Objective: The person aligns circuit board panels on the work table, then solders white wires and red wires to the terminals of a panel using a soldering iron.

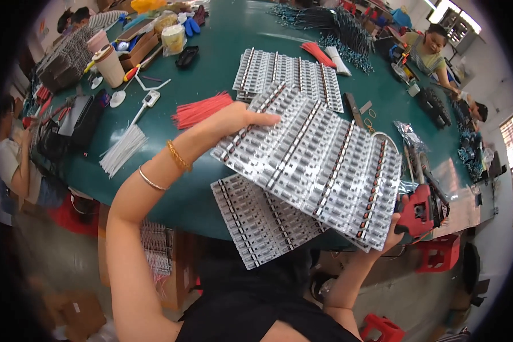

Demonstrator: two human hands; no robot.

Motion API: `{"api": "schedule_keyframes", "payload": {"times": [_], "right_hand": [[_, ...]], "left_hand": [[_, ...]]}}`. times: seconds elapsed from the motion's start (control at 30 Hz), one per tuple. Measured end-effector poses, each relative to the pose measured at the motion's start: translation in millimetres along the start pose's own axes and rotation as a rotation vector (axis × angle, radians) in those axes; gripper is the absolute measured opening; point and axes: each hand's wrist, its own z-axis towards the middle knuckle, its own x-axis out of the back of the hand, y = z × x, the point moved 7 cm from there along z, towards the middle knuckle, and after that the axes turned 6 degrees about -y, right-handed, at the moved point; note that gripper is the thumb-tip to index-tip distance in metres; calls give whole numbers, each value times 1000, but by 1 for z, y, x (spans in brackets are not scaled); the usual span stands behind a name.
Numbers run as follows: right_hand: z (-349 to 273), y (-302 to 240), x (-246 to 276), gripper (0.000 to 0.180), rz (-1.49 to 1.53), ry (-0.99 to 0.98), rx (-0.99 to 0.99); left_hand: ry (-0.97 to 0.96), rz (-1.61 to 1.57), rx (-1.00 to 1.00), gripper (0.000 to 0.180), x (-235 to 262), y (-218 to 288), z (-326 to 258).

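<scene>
I hold a wide clear plastic tray point(319, 162) of small dark parts in rows, lifted above the green table point(211, 74). My left hand point(239, 118) grips its upper left corner. My right hand point(394, 231) holds its lower right corner. Under it, at the table's near edge, lies a second similar tray point(256, 222). A third tray point(290, 74) lies farther back on the table. My left wrist wears two bangles.
A red bundle of ties point(198, 110) and a white bundle point(122, 149) lie left of the trays. A red tool point(422, 210) sits by my right hand. Cups, boxes and dark cable bundles point(336, 28) crowd the far side. Other people sit around the table.
</scene>
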Motion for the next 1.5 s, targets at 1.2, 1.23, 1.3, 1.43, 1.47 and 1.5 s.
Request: {"api": "schedule_keyframes", "payload": {"times": [1.2, 1.23, 1.3, 1.43, 1.47, 1.5], "right_hand": [[194, 81, -114, 44, -125, -46, -100], [178, 56, -114, 43, -134, -47, -92], [150, 22, -100, 43, -178, -77, -58], [62, -30, -80, 52, -137, -176, -134], [39, -34, -71, 55, -138, -216, -110], [17, -39, -63, 58, -143, -254, -87]], "left_hand": [[923, 740, -260, 42, 157, 45, 37], [925, 745, -240, 42, 152, 35, 24], [723, 603, -422, 26, 121, 30, -12], [549, 310, -403, 12, 83, -9, -80], [543, 302, -374, 12, 74, -18, -93], [535, 339, -369, 11, 61, -24, -108]]}}
